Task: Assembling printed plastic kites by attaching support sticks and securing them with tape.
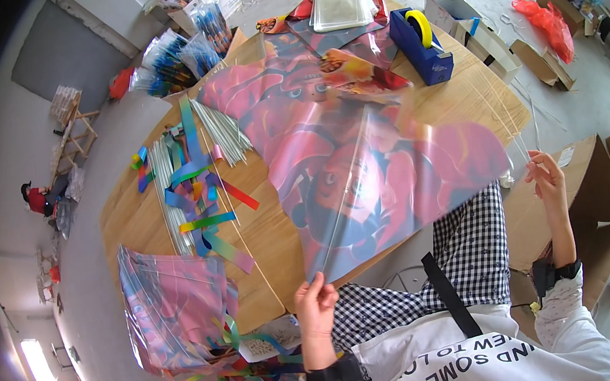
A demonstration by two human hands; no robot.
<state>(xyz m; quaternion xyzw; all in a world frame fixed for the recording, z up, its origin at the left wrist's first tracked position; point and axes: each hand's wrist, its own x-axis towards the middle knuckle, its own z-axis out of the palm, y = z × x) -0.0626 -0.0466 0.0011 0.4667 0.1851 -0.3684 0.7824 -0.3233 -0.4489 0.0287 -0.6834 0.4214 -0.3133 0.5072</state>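
Observation:
My left hand [316,303] pinches the near corner of a printed plastic kite sheet [365,191]. Pink, red and blue cartoon figures cover the sheet, and a thin rod runs up it from that corner. Off to the right, my right hand [546,172] is raised beyond the sheet's edge, thumb and fingers closed on some thin pale rods [504,119] that slant up and left over the table. More printed sheet lies beneath and behind, partly blurred.
On the round wooden table [264,225] lie bundled rods [221,128], rainbow ribbons [201,172], a blue tape dispenser [421,49] and clear plastic sleeves [340,2]. A stack of folded printed sheets [175,303] hangs at the left edge. Cardboard boxes [584,196] stand at right.

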